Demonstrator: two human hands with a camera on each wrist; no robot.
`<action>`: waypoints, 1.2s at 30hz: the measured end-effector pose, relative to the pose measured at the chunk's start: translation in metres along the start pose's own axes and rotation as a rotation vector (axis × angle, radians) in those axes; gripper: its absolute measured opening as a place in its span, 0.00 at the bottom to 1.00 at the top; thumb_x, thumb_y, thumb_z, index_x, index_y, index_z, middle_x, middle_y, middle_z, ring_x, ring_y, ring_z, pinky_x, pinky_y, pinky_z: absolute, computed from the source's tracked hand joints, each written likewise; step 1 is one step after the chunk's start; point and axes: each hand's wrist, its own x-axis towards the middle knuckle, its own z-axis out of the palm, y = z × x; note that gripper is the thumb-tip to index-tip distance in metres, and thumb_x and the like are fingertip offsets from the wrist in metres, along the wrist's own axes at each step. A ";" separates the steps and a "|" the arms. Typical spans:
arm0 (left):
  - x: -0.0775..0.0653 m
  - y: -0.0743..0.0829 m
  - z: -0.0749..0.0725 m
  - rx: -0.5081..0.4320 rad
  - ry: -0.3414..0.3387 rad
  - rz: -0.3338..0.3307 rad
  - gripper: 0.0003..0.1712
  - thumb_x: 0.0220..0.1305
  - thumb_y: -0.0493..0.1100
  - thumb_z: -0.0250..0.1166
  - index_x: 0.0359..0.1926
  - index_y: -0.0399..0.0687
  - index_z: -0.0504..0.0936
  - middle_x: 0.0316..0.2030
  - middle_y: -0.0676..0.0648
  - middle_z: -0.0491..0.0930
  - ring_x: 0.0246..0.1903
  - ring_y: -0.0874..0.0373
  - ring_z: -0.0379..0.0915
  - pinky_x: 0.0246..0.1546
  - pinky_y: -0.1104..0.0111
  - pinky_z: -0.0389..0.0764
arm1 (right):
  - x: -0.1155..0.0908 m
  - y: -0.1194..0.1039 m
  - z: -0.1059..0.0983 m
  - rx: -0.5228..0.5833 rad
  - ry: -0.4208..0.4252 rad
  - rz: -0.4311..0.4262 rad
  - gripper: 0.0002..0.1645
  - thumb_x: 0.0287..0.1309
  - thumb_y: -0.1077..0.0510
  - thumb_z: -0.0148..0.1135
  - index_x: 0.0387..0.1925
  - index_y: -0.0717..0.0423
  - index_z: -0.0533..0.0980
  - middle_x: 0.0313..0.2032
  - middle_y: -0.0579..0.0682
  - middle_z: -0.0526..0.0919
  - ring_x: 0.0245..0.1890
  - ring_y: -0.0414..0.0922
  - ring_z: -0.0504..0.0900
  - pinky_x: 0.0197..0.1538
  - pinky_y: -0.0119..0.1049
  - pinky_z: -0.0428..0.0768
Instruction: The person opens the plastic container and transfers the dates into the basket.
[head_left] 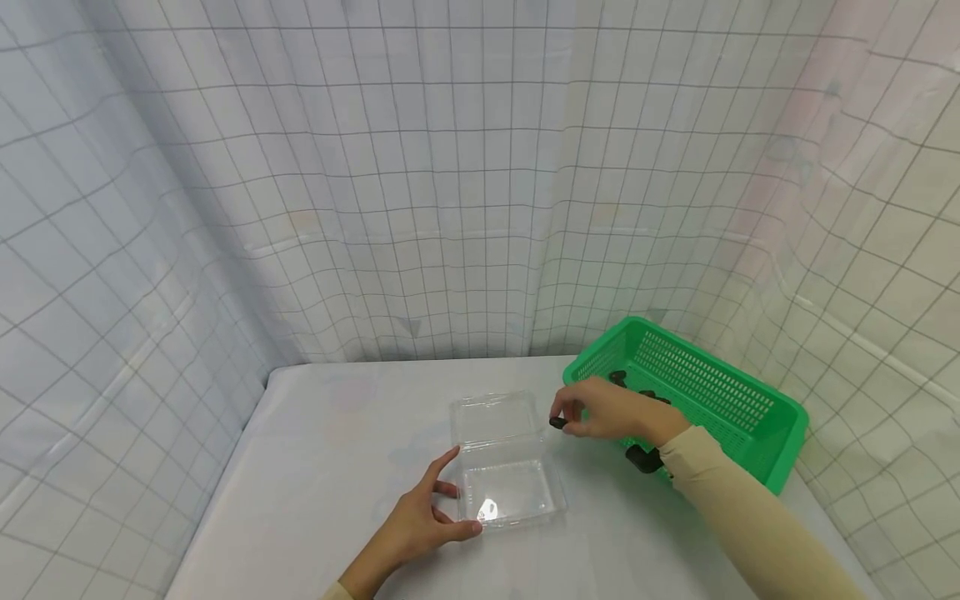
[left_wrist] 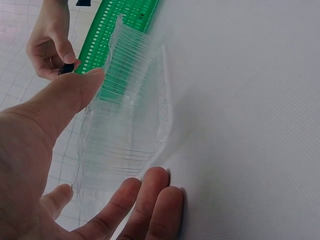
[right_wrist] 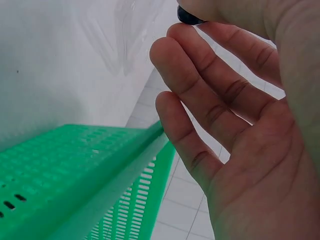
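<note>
A clear plastic clamshell box (head_left: 513,492) lies on the white table with its lid (head_left: 495,419) folded back away from me. My left hand (head_left: 427,517) rests against the box's left side, thumb at the front rim and index finger near the hinge. Those fingers are spread and fairly straight, as the left wrist view also shows. My right hand (head_left: 603,408) pinches a small dark oval piece (head_left: 558,422) between thumb and fingertips, above the table just right of the lid. In the right wrist view, only part of the dark piece (right_wrist: 189,16) shows; the other fingers extend loosely.
A green perforated plastic basket (head_left: 780,417) stands at the right, angled, partly behind my right forearm. Several similar dark pieces (head_left: 617,377) lie inside it. Grid-patterned white curtains (head_left: 480,183) enclose the table (head_left: 322,467) at the back and on both sides.
</note>
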 end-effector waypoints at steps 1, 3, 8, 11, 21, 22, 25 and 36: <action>0.000 0.000 0.000 -0.001 -0.002 0.001 0.70 0.62 0.52 0.90 0.95 0.68 0.55 0.66 0.40 0.86 0.37 0.57 0.88 0.38 0.64 0.83 | -0.001 0.001 -0.002 -0.005 0.009 0.000 0.11 0.76 0.61 0.76 0.53 0.45 0.90 0.39 0.35 0.89 0.43 0.32 0.85 0.56 0.46 0.91; 0.000 0.000 0.000 -0.003 -0.003 0.000 0.71 0.62 0.52 0.90 0.95 0.68 0.55 0.66 0.40 0.86 0.37 0.57 0.88 0.38 0.64 0.83 | -0.002 0.003 -0.005 -0.012 0.029 0.009 0.11 0.76 0.61 0.76 0.53 0.44 0.90 0.39 0.34 0.88 0.43 0.31 0.85 0.57 0.47 0.91; 0.000 -0.001 0.000 -0.006 -0.004 -0.002 0.71 0.62 0.52 0.90 0.95 0.69 0.55 0.66 0.39 0.86 0.37 0.57 0.88 0.38 0.64 0.83 | -0.005 0.012 -0.013 -0.010 0.077 -0.002 0.11 0.75 0.64 0.76 0.53 0.49 0.90 0.39 0.36 0.90 0.44 0.32 0.88 0.56 0.41 0.90; 0.000 -0.001 0.000 -0.009 -0.007 0.001 0.70 0.62 0.51 0.90 0.95 0.67 0.55 0.66 0.39 0.85 0.37 0.57 0.89 0.38 0.64 0.83 | -0.008 0.017 -0.019 -0.005 0.097 -0.014 0.12 0.75 0.65 0.75 0.54 0.51 0.91 0.40 0.39 0.91 0.44 0.34 0.88 0.56 0.42 0.91; -0.003 0.003 0.000 0.001 0.005 0.001 0.70 0.62 0.51 0.90 0.95 0.68 0.56 0.65 0.40 0.86 0.37 0.57 0.88 0.37 0.65 0.82 | -0.017 0.034 -0.033 0.014 0.155 0.035 0.13 0.77 0.62 0.75 0.58 0.53 0.90 0.46 0.43 0.93 0.47 0.38 0.90 0.56 0.45 0.92; -0.003 0.004 0.000 0.000 0.005 0.000 0.70 0.61 0.51 0.90 0.95 0.67 0.56 0.65 0.40 0.86 0.37 0.57 0.88 0.37 0.65 0.82 | -0.017 0.036 -0.034 0.018 0.160 0.048 0.13 0.78 0.61 0.75 0.59 0.53 0.90 0.46 0.43 0.94 0.47 0.38 0.90 0.56 0.44 0.91; -0.003 0.004 0.000 0.001 0.003 0.000 0.70 0.62 0.51 0.90 0.95 0.67 0.55 0.65 0.40 0.86 0.37 0.57 0.88 0.38 0.65 0.82 | -0.020 0.042 -0.036 0.024 0.171 0.085 0.14 0.78 0.60 0.75 0.60 0.51 0.90 0.47 0.42 0.94 0.47 0.37 0.90 0.55 0.41 0.90; -0.001 0.003 -0.001 0.010 -0.003 0.007 0.70 0.62 0.52 0.89 0.95 0.66 0.55 0.65 0.40 0.86 0.37 0.58 0.88 0.37 0.65 0.83 | -0.026 0.061 -0.041 -0.021 0.196 0.125 0.14 0.78 0.60 0.75 0.60 0.53 0.91 0.49 0.45 0.95 0.50 0.42 0.91 0.59 0.50 0.91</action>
